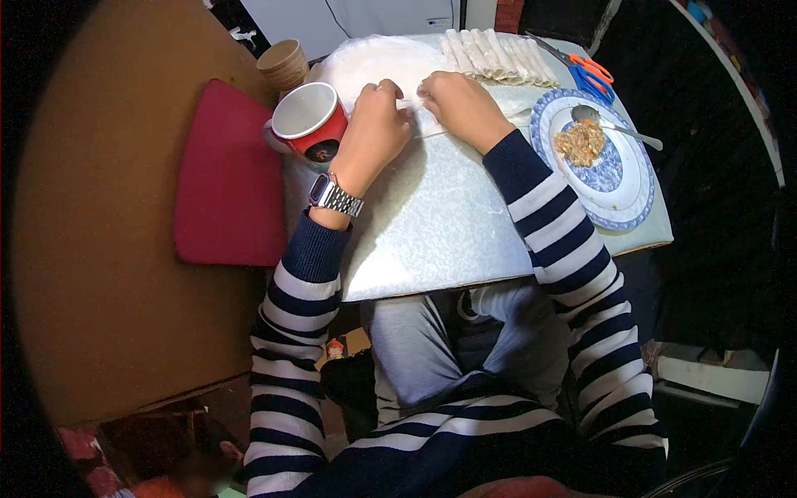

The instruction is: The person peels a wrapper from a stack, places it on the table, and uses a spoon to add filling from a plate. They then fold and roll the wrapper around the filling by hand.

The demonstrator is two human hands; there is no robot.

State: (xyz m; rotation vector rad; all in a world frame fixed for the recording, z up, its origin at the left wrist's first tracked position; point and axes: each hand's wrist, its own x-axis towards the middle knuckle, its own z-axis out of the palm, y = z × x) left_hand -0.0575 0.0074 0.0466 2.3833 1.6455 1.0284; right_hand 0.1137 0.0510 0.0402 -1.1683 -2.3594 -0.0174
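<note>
A stack of thin white spring roll wrappers (365,60) lies at the far side of the table. My left hand (379,120) is closed at its near edge, fingers curled in, with a metal watch on the wrist. Facing it, my right hand (465,104) pinches the wrapper's edge, and its fingertips are partly hidden. Several finished rolls (498,56) lie side by side beyond my right hand. On the right, a blue-and-white plate (618,207) bears a chopped filling (581,143) and a metal spoon (635,133).
A red mug (330,133) with a white inside stands beside my left forearm. Behind it are stacked tan cups (282,65) and a dark red chair back or cushion (228,183). Scissors with orange and blue handles (591,79) lie at the far right edge of the table (440,224).
</note>
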